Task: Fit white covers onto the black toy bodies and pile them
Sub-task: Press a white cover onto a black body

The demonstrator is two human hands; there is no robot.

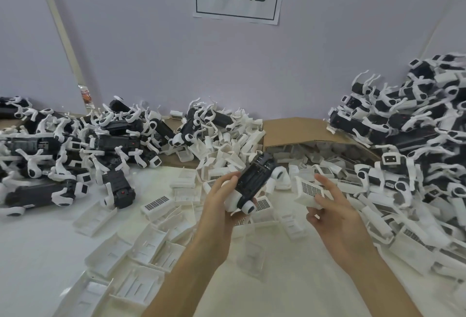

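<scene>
body (254, 181): black, oblong, ribbed open face upward, white leg joints at both ends; tilted with the far end higher, held above the table (32, 253) at centre.
left hand (222, 205): fingers curled round the body's near end, gripping it.
cover (309, 190): white shell with a dark grille patch, just right of the body; whether they touch cannot be told.
right hand (335, 213): thumb and fingers pinch the cover.
loose covers (141, 248): scattered on the table.
hidden: body's underside behind the left palm; cover's near edge behind fingers.
right pile (416, 135): blurred, cut off by the frame edge (single toys hard to separate).
</scene>
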